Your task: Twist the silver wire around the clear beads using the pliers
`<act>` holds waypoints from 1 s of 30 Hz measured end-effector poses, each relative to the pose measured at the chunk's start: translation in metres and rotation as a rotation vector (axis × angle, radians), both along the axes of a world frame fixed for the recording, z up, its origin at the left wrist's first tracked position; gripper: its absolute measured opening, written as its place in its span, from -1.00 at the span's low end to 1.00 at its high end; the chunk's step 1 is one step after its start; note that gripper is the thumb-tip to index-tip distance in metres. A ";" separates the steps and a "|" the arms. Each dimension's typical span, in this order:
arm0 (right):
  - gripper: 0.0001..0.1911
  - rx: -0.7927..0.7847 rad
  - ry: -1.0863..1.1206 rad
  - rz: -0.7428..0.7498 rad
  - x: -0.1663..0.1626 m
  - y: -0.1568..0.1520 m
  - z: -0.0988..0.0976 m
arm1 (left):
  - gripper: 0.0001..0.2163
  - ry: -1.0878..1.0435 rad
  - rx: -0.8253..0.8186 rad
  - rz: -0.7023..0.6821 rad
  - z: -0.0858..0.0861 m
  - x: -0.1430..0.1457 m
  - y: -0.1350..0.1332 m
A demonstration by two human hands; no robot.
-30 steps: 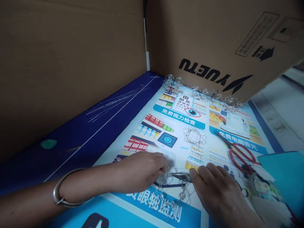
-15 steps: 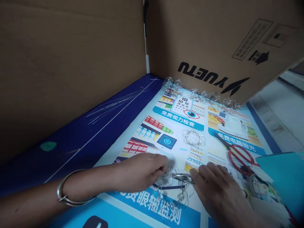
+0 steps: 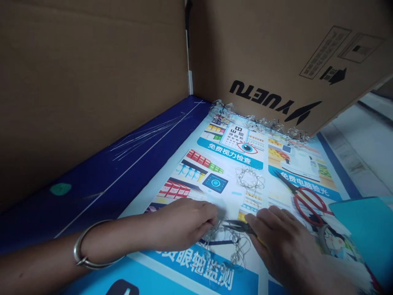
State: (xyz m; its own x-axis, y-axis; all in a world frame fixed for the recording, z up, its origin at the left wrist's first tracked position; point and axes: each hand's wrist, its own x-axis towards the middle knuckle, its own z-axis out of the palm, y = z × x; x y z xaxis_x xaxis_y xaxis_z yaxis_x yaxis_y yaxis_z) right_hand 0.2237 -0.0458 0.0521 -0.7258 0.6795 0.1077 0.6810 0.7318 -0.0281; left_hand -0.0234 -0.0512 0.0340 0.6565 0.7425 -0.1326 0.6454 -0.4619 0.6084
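My left hand (image 3: 190, 223), with a silver bangle on its wrist, is closed in a pinch on a ring of wire and clear beads (image 3: 234, 249). The ring hangs low over the printed sheet, its thin wire loops sticking outward. In my right hand (image 3: 282, 241) is a pair of pliers (image 3: 238, 226), held closed around the handles. The plier tips point left and lie at the top of the beaded wire ring, close to my left fingertips. Whether the jaws grip a wire is too fine to tell.
A second beaded wire ring (image 3: 249, 178) lies beyond my hands. Red-handled scissors (image 3: 310, 205) rest at right, near a roll of tape (image 3: 325, 237) and a turquoise sheet (image 3: 365, 229). Several wire pieces (image 3: 270, 125) line the cardboard wall (image 3: 260, 49). Loose wires (image 3: 147, 137) lie left.
The pliers have turned slightly in my right hand, which has shifted a little. My left hand keeps its pinch in nearly the same place.
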 end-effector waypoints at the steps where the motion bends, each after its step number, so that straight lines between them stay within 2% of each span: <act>1: -0.87 0.009 -0.008 -0.014 -0.001 0.001 0.001 | -0.95 0.002 0.001 0.001 0.000 0.000 0.000; 8: -0.88 0.014 -0.099 -0.077 0.000 0.013 0.005 | -0.96 -0.009 0.035 -0.002 -0.004 0.000 0.002; 14: -0.89 -0.262 -0.123 0.011 -0.002 0.027 -0.005 | -0.94 -0.085 0.014 -0.014 -0.008 -0.001 0.001; 20: -0.89 -0.425 -0.127 0.077 -0.006 0.036 0.001 | -0.93 -0.081 0.001 -0.034 -0.006 0.000 0.002; 26: -0.91 -0.534 -0.212 0.170 -0.018 0.047 0.014 | -0.92 -0.034 0.039 -0.068 -0.005 -0.001 0.001; 30: -0.91 -0.514 -0.259 0.185 -0.024 0.054 0.017 | -0.92 -0.015 0.062 -0.087 -0.005 -0.001 0.001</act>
